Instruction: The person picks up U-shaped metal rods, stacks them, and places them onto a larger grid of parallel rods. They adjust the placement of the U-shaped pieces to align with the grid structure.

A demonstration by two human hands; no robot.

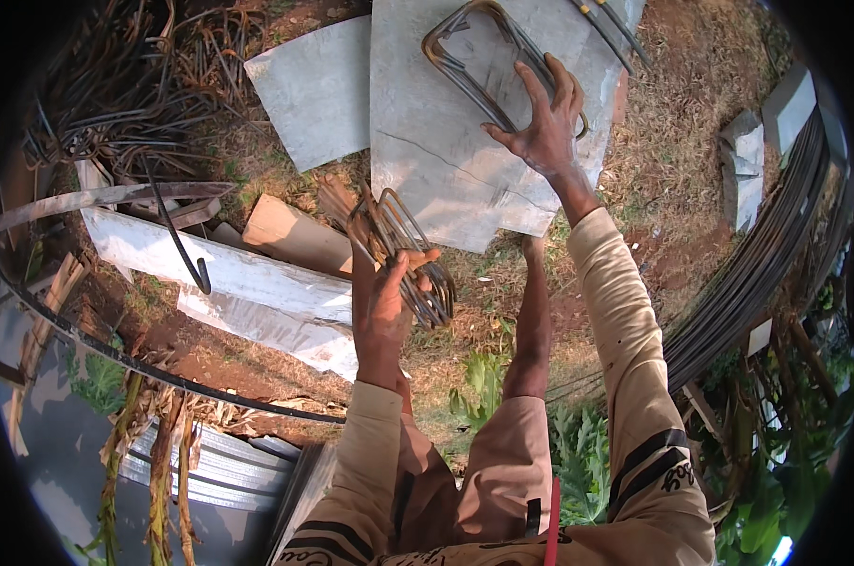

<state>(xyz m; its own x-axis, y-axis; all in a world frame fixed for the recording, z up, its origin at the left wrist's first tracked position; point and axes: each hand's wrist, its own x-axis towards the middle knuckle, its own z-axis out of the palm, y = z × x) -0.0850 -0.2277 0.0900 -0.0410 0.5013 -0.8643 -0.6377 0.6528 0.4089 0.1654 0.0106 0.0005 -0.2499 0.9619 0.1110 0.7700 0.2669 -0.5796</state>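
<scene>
My left hand is closed around a bundle of rusty rectangular rebar stirrups, held beside my left leg. My right hand is spread out, thumb apart from the fingers, at the right side of a larger set of rectangular stirrups. That set lies on the grey slab, at its far end. The hand overlaps the stirrups' right side; whether the fingertips press on the metal is hard to tell.
Tangled bent bars heap at the far left. Long rebar rods curve along the right. Whitish boards lie left of my legs, with a hooked bar over them. Dark bars with yellow parts rest on the slab's far right.
</scene>
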